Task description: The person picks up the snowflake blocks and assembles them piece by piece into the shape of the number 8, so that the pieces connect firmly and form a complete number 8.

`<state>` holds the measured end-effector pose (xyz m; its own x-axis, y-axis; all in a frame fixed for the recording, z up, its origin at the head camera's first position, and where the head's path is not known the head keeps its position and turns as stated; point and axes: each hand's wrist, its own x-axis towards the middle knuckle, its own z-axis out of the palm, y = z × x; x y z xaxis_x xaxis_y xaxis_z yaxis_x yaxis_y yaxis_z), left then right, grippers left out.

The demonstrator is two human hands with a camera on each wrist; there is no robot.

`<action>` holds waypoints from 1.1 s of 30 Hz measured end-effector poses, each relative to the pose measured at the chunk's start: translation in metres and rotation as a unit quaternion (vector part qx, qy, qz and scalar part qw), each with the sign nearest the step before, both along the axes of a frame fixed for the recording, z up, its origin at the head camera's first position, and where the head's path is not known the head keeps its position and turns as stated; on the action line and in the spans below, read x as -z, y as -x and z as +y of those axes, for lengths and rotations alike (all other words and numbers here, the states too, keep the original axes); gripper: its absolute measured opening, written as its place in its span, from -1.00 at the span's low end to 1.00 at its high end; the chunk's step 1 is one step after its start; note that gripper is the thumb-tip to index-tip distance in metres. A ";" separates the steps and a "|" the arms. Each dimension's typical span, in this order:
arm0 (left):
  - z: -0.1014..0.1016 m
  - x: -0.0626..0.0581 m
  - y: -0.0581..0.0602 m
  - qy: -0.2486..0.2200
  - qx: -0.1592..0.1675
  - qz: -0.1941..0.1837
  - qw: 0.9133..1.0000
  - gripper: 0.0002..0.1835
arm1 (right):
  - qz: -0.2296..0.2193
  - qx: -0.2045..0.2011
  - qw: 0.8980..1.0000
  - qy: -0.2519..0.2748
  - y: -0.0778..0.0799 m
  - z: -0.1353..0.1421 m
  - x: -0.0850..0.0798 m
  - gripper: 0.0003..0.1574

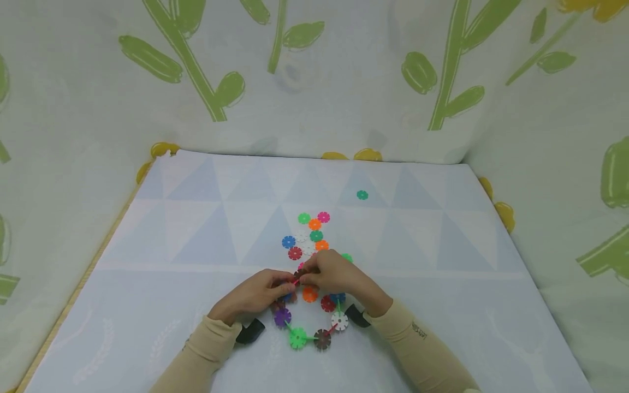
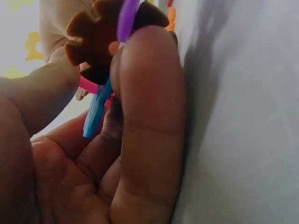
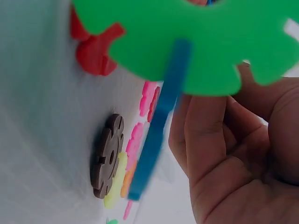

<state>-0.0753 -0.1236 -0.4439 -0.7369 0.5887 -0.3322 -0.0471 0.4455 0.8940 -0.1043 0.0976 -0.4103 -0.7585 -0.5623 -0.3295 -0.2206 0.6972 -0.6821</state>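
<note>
A chain of notched plastic discs lies in a loop on the table, with a purple disc [image 1: 282, 317], a light green disc [image 1: 297, 338], a brown disc [image 1: 322, 339] and a white disc [image 1: 339, 321] along its near side. At the loop's far side my left hand [image 1: 253, 297] grips the chain between thumb and fingers. A brown disc [image 2: 96, 39], a purple disc [image 2: 126, 21] and a blue disc [image 2: 97, 109] show by its fingertips. My right hand [image 1: 336, 271] reaches in from the right and pinches a dark notched disc [image 1: 297, 275] against the left fingertips.
Loose discs trail away beyond the hands, among them a blue one [image 1: 288, 242], a red one [image 1: 295, 253] and a pink one [image 1: 323, 217]. Farther off lies a single green disc [image 1: 362, 195]. An orange disc [image 1: 310, 294] sits just below the right hand.
</note>
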 end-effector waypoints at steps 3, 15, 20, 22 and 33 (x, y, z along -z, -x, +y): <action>-0.001 -0.001 -0.001 0.009 -0.004 0.006 1.000 -0.64 | 0.008 0.001 1.000 -0.002 0.000 -0.001 0.001 -0.80; -0.004 -0.005 -0.003 0.039 -0.036 0.002 0.999 -0.54 | 0.027 0.041 0.999 -0.016 0.014 0.016 -0.004 -0.72; -0.003 -0.005 -0.003 0.025 -0.045 -0.018 0.998 -0.49 | 0.003 0.116 0.993 -0.019 0.036 0.064 -0.008 -0.66; -0.003 -0.006 -0.003 0.018 -0.044 -0.023 0.999 -0.49 | -0.007 0.138 0.990 -0.024 0.043 0.085 -0.008 -0.62; -0.002 -0.005 -0.003 0.033 -0.052 -0.023 0.998 -0.45 | -0.028 0.157 0.985 -0.065 0.058 0.148 0.003 -0.66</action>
<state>-0.0726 -0.1257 -0.4386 -0.7758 0.4856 -0.4028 -0.1360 0.4947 0.8584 -0.1628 0.2458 -0.4130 -0.8672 -0.2532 -0.4287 0.0549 0.8072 -0.5878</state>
